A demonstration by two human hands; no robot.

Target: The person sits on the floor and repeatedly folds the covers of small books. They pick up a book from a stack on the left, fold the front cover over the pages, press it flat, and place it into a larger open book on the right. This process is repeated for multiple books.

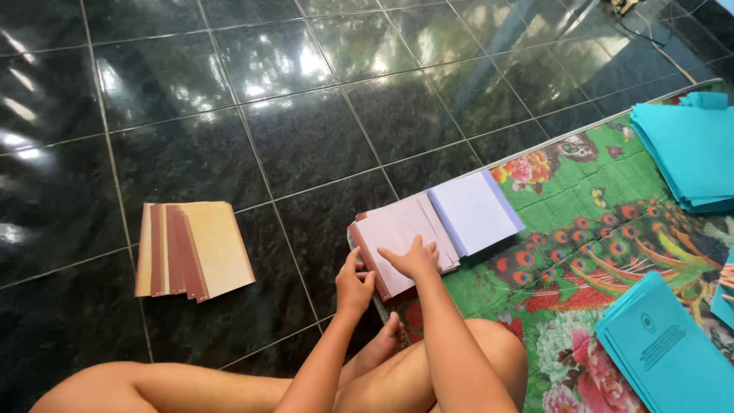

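A stack of pale pink sheets (397, 237) with a dark red edge lies half on the dark glossy tiled floor (290, 130) and half on the left edge of a green flowered mat (604, 191). Just right of it, touching, lies a pale lilac stack (478, 213). The left hand (353, 284) has its grip pinched on the near left edge of the pink stack, thumb up against the edge. The right hand (414, 258) lies flat on top of the same stack, fingers spread and pressing, grasping nothing. Well apart to the left, a fanned pile of tan and maroon covers (191, 248) rests on the tiles, with open floor all around it. On the mat, teal folders (688, 153) lie far right and more teal folders (665, 352) near right.
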